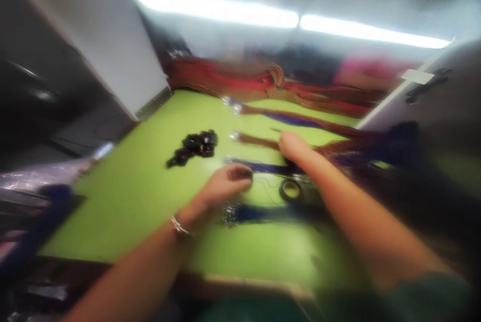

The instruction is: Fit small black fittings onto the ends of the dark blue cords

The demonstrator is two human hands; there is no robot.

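Note:
My left hand [227, 182], with a bracelet [179, 226] at its wrist, is over the green tabletop with its fingers curled. Its fingertips are beside a blue wire bundle [265, 167], and what they hold, if anything, is hidden. My right hand [295, 147] is bent over the wires, near the end of a brown wire bundle [259, 140]. Blur and the back of the hand hide its fingers. A roll of black tape [290, 190] lies just below the right hand. Thin loose wires curve between the hands.
Small black parts [195, 146] lie clustered on the green tabletop [128, 202] at left. Another blue wire bundle [259, 213] is nearer me; a brown and blue one [293, 118] lies farther back. Red-brown wires [233, 79] line the rear. Pale panels [108, 36] flank the table under tube lights.

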